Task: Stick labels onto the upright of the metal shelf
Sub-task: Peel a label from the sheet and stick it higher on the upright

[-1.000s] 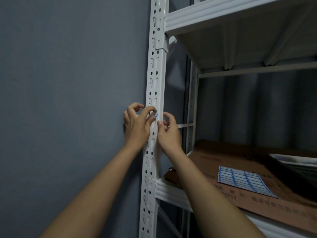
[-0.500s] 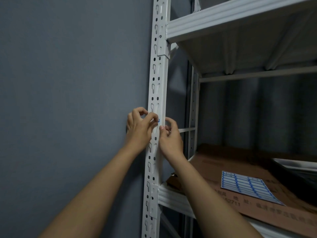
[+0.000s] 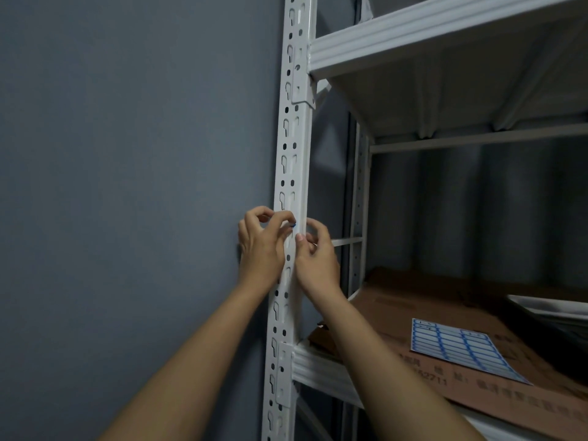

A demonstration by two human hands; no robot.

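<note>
The white perforated upright (image 3: 294,148) of the metal shelf runs from top to bottom at the centre. A small white label with a blue edge (image 3: 294,225) sits on the upright at hand height, mostly hidden by fingers. My left hand (image 3: 262,246) is on the upright's left side and pinches the label between thumb and curled fingers. My right hand (image 3: 315,254) is on the right side, its thumb tip against the upright just below the label. A sheet of blue-framed labels (image 3: 461,348) lies on the lower shelf to the right.
A grey wall (image 3: 127,186) fills the left. The label sheet rests on flattened brown cardboard (image 3: 445,300) on the lower shelf. A white shelf board (image 3: 429,30) hangs above. A dark tray edge (image 3: 547,305) shows at far right.
Both hands stay at the same spot on the upright with the label; only the camera has shifted slightly, so the scene sits lower and to the right.
</note>
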